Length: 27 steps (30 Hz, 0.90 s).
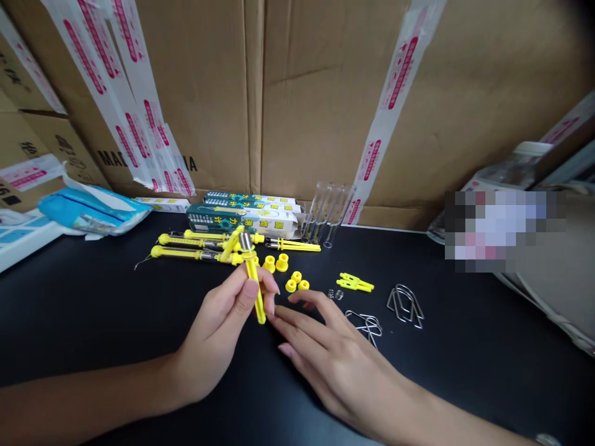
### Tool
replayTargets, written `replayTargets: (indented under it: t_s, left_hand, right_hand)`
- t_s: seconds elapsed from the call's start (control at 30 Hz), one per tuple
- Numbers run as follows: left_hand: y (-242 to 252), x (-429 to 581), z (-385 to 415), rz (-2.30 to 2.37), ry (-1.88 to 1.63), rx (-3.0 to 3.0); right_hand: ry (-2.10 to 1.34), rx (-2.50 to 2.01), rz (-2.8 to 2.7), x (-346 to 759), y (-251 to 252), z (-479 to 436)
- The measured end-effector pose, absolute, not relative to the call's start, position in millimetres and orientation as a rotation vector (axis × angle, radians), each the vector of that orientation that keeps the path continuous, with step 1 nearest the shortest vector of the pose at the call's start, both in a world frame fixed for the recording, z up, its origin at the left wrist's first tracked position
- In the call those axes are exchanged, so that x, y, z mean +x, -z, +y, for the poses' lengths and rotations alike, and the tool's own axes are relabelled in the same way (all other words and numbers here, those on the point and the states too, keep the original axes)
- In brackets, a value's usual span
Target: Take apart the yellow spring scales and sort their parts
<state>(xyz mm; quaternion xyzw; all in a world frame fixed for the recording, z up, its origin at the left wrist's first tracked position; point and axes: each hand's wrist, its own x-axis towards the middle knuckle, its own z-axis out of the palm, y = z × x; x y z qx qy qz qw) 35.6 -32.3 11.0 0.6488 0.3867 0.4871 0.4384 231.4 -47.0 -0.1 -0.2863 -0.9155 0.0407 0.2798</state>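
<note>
Glossy yellow plastic rod [255, 286], probably metal-tipped

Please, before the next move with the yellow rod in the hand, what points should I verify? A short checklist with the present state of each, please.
1. Left hand holds the yellow rod firmly: ok, pinched between thumb and fingers.
2. Right hand is free: ok, open, with its fingertips at the rod's lower end; whether they touch it, cannot tell.
3. Metal end at the rod's top is seated properly: cannot tell.
4. Yellow caps are close by: ok, on the black table just behind the right hand.
5. Wire hooks are at hand: ok, they lie to the right of the fingers.
</note>
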Motion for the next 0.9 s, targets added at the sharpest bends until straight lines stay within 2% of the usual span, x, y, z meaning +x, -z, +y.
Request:
replayTargets:
  t_s: [0.33,0.53,0.63,0.73,0.9]
  left_hand:
    - [-14.7,35.8,-33.3,0.712,-0.812,1.714]
    - [-8.2,41.6,-36.8,0.478,-0.617,1.456]
    - [-6.7,44.1,-38.4,0.448,-0.602,1.342]
    - [-10.1,44.8,-38.0,0.487,-0.592,1.366]
    - [-13.9,44.9,-37.8,0.601,-0.605,1.468]
  right_hand:
    - [-0.483,-0.859,-1.987,241.5,5.4,-47.9]
    - [-1.241,-0.738,-1.687,234.2,4.1,-44.9]
    - [-1.505,-0.648,-1.574,230.2,-1.0,-43.7]
    - [-1.589,-0.615,-1.485,228.7,-4.8,-43.2]
    - [-1.524,-0.705,-1.436,232.2,-3.4,-44.7]
